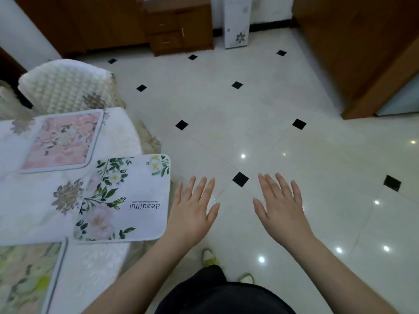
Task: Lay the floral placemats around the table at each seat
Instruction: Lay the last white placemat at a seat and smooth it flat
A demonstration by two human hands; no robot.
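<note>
Three floral placemats lie on the table (29, 211) at the left, which wears a white flowered cloth. A pink one (62, 141) lies farther back. A white one with green leaves and the word "Beautiful" (127, 198) sits at the table's right edge and sticks out past it. A green-yellow one (25, 277) lies at the near left, cut off by the frame. My left hand (193, 207) hovers flat just right of the white placemat, fingers straight, holding nothing. My right hand (281, 205) hovers flat over the floor, fingers spread, also empty.
A chair with a quilted white cover (65, 86) stands behind the table. Glossy white floor tiles with black diamonds (240, 179) fill the right side. Wooden cabinets (179, 28) and a wooden door (362, 48) stand at the back. My feet (209, 257) are on the floor below.
</note>
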